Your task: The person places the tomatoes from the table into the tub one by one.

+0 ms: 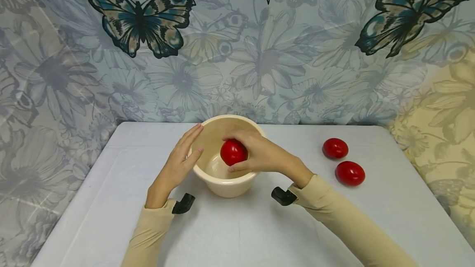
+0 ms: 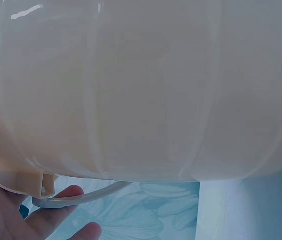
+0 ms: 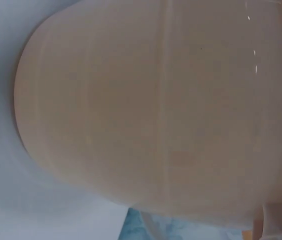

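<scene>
A cream plastic bucket (image 1: pixel 230 186) stands upright on the white table. In the head view my right hand (image 1: pixel 256 149) reaches over its right rim and grips a glossy red tomato-like ball (image 1: pixel 233 153) between thumb and fingers, inside the mouth. My left hand (image 1: pixel 179 160) touches the bucket's left rim, its fingers fairly straight. The left wrist view is mostly filled by the bucket wall (image 2: pixel 146 90), with a pale handle (image 2: pixel 81 199) hanging past the fingers (image 2: pixel 88 232). Only the bucket's side (image 3: pixel 131 110) fills the right wrist view; the ball is hidden there.
To the right of the bucket, two more glossy red ovals, one farther back (image 1: pixel 335 148) and one nearer (image 1: pixel 350 173), lie on the white tabletop (image 1: pixel 230 230). Behind the table's far edge hangs a butterfly-and-flower patterned cloth (image 1: pixel 267 65).
</scene>
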A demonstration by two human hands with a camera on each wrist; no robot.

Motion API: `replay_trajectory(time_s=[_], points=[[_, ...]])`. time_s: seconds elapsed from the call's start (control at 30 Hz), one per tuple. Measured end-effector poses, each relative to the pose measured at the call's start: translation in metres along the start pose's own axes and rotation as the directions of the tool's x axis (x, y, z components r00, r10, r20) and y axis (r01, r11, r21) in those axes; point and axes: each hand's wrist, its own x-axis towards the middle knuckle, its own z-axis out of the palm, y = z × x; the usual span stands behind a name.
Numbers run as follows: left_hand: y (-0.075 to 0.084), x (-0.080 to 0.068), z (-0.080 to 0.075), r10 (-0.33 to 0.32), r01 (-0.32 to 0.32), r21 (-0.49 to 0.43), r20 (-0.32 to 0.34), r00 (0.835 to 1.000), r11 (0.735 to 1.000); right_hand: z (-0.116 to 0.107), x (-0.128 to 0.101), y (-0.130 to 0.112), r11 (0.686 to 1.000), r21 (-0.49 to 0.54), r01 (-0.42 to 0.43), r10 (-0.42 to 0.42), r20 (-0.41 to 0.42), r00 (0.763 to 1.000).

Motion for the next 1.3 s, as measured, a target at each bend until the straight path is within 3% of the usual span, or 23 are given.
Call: replay_trajectory(time_s=[0.7,1.0,1.3], points=[[0.001,0.000,0.000,-0.016,0.016,0.009,0.002,1.000,1.000,0.005,0.012,-0.004,0.995,-0.080,-0.065,0.080,0.194,0.978],[0.000,0.000,0.000,-0.015,0.015,0.005,0.002,1.000,1.000,0.006,0.018,-0.005,0.991,-0.120,-0.065,0.095,0.270,0.958],[0.000,0.000,0.000,-0.011,0.011,0.008,0.004,1.000,1.000,0.007,0.022,-0.006,0.978,-0.183,-0.097,0.157,0.349,0.924]])
